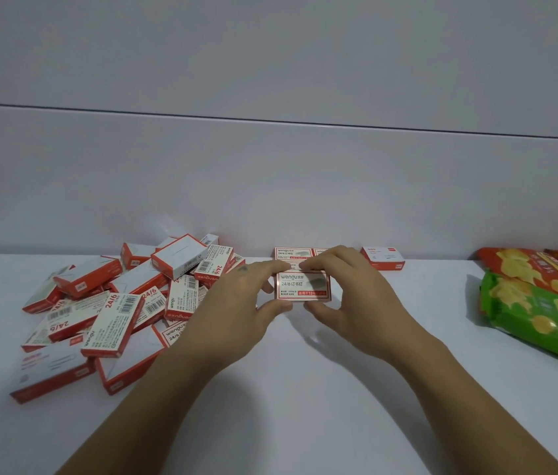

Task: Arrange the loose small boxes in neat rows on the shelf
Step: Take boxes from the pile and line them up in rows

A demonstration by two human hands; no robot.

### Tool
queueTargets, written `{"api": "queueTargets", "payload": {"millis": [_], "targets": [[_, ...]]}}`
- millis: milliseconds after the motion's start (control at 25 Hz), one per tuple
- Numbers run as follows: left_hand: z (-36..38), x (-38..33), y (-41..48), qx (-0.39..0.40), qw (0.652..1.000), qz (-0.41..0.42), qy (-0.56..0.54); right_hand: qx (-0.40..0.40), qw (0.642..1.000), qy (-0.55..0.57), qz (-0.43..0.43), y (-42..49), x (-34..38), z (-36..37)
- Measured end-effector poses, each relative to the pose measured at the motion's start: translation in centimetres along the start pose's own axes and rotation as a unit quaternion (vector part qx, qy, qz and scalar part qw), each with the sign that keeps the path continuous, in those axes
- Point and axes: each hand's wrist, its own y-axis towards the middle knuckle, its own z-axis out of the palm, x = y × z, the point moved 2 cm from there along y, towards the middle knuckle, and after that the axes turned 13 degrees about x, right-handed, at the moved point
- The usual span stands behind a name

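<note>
On the white shelf (305, 399), mid-frame: both hands were on one small box (303, 286), which lay label up, flat or near flat on the surface. Left hand (236, 303) pinched its left end, thumb at the near edge and fingers at the far edge. Right hand (347, 296) did the same on the right end. Narrow pinch grip on both sides. It sat just in front of the placed boxes (292, 253), which lay label-up by the back wall (270, 186). Couldn't tell if it touched them, fingers covered the seam. Lone box (383, 258) stood farther right by the wall, apart. Loose pile (116, 303) was on the left, with boxes tilted, overlapping, mixed faces up. Every box was closed, contents not visible. Green chip bag (538, 320) and orange chip bags (531, 269) lay far right, contents hidden too.
</note>
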Motion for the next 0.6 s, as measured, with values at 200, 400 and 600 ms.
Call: {"api": "queueTargets", "payload": {"millis": [200,400,600], "targets": [[0.4,0.2,-0.2,0.026,0.999,-0.023,0.029,0.003,0.999,0.017,0.029,0.3,-1.4,-0.6],[0.8,-0.1,-0.3,0.059,0.994,-0.014,0.093,0.012,0.994,-0.010,0.109,0.4,-5.4,-1.0],[0.9,-0.3,-0.3,0.061,0.991,-0.004,0.120,0.013,0.987,-0.012,0.162,1.0,-8.3,0.0]]}}
